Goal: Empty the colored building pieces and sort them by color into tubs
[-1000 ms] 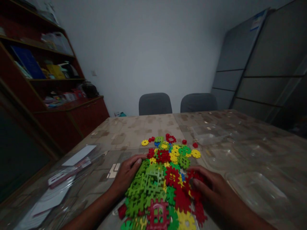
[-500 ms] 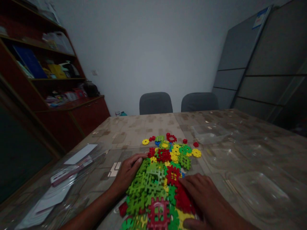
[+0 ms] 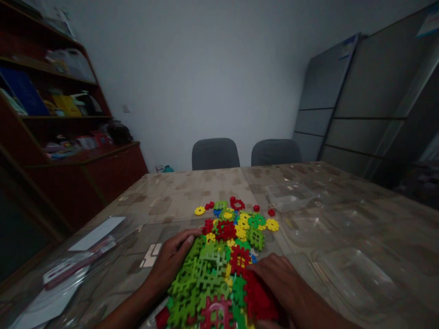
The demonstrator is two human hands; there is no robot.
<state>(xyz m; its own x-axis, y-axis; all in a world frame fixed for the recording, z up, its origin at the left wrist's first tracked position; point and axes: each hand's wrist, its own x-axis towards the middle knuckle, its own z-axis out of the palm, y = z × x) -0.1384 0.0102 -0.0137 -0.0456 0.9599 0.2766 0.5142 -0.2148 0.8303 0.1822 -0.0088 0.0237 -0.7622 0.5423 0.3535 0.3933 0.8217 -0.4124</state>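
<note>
A heap of plastic interlocking building blocks lies in front of me. My left hand (image 3: pixel 174 256) rests along its left side, fingers stretched out and touching the green lattice blocks (image 3: pixel 202 269). On the right, my right hand (image 3: pixel 279 278) lies against the red blocks (image 3: pixel 259 299), with its fingers extended over their edge and its thumb mostly cut off below. Between the hands are a red window block (image 3: pixel 240 259) and green pieces. A dark red window block (image 3: pixel 216 313) sits nearest me. Yellow flower-shaped discs (image 3: pixel 243 220) and other pieces spread beyond the hands.
Clear plastic packaging with white cards (image 3: pixel 98 234) lies at the left. Transparent plastic trays (image 3: pixel 356 274) stand on the right of the patterned table (image 3: pixel 178 185). Two grey chairs (image 3: pixel 215 154) are at the far edge, a shelf unit (image 3: pixel 85 176) to the left.
The view has tilted up and turned slightly right, so the table sits lower and further left. Both hands keep nearly the same place against the blocks.
</note>
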